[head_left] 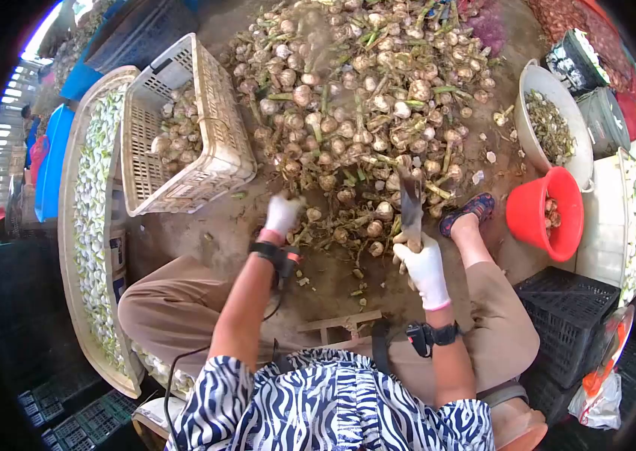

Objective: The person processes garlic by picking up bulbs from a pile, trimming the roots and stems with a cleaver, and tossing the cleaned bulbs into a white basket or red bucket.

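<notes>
My right hand (424,272), in a white glove, is closed around the handle of a broad-bladed knife (410,203), its blade pointing away from me over the garlic. My left hand (282,215), also gloved in white, is smeared by motion at the near left edge of the heap; its fingers and anything in them cannot be made out. A large pile of garlic bulbs (363,113) with stems and dry leaves lies on the ground in front of both hands.
A tilted plastic crate (220,128) holding bulbs stands left, beside a long tray (70,225) of white pieces. At right are a red bucket (521,207), a metal basin (581,139) with scraps and a black crate (569,308). A sandaled foot (468,214) rests beside the heap.
</notes>
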The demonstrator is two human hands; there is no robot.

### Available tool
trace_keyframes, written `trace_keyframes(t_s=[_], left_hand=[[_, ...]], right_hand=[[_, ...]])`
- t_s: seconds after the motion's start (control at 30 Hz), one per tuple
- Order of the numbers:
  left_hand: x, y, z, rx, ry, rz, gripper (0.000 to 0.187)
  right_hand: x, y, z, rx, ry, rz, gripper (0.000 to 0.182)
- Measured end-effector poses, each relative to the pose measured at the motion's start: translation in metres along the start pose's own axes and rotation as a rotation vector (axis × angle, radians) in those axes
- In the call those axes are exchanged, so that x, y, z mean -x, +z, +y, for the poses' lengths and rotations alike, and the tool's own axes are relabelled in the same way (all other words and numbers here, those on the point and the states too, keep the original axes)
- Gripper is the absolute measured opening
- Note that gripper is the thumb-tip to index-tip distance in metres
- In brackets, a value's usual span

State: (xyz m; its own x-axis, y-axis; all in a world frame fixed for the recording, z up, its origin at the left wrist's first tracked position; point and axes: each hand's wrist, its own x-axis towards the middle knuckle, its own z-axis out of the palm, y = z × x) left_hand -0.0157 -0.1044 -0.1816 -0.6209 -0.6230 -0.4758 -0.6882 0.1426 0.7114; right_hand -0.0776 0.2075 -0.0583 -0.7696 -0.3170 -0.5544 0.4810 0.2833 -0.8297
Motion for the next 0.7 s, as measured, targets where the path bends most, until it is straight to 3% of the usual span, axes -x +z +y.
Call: trace_keyframes(t_s=[0.03, 0.1, 0.23, 0.3, 0.33, 0.37, 0.4, 0.43, 0.47, 0.53, 0.57, 0.63, 0.7], left_hand=[[-0.022, 0.030, -0.043, -0.274, -0.032, 0.020, 0.042], [-0.019, 0.062, -0.048, -0.488, -0.030, -0.046, 0.047], [-0.035, 0.082, -0.070, -0.469, -0.037, -0.107, 0.052], [-0.018, 0.067, -0.040, -0.145, 0.098, -0.200, 0.058], [0.009, 0.060, 0.000, 0.149, 0.112, -0.217, 0.034], [0.004, 0.066, -0.006, 0.147, 0.119, -0.219, 0.034], [0.000, 0.073, -0.011, 0.618, 0.058, -0.487, 0.038], [-0.001, 0.080, -0.013, 1.089, -0.016, -0.755, 0.043], [0.016, 0.072, 0.009, 1.087, -0.013, -0.769, 0.043], [0.070, 0.038, 0.081, 0.130, 0.543, -0.564, 0.049], [0.081, 0.038, 0.091, 0.239, 0.587, -0.560, 0.048], [0.102, 0.027, 0.113, -0.054, 0.744, -0.422, 0.047], [0.117, 0.017, 0.120, -0.024, 0.732, -0.425, 0.045]], right_hand=[[0.000, 0.002, 0.002, 0.013, -0.009, -0.006, 0.008], [0.001, 0.002, 0.006, 0.030, 0.014, -0.004, 0.008], [-0.004, 0.000, 0.004, 0.117, 0.009, 0.032, 0.009], [-0.010, 0.002, 0.013, 0.184, -0.115, 0.069, 0.011], [-0.011, 0.003, 0.014, 0.181, -0.118, 0.072, 0.011], [-0.011, 0.005, 0.014, 0.357, -0.239, 0.096, 0.011], [-0.010, 0.008, 0.013, 0.536, -0.360, 0.124, 0.012], [-0.007, 0.012, 0.007, 0.616, -0.339, 0.129, 0.013], [-0.002, 0.015, 0.003, 0.716, -0.429, 0.126, 0.014], [0.007, 0.016, -0.002, 0.876, -0.535, 0.071, 0.021], [0.010, 0.016, 0.001, 0.937, -0.637, 0.081, 0.024], [0.021, 0.016, -0.009, 1.006, -0.730, 0.072, 0.026], [0.028, 0.015, -0.008, 1.073, -0.757, 0.117, 0.028]])
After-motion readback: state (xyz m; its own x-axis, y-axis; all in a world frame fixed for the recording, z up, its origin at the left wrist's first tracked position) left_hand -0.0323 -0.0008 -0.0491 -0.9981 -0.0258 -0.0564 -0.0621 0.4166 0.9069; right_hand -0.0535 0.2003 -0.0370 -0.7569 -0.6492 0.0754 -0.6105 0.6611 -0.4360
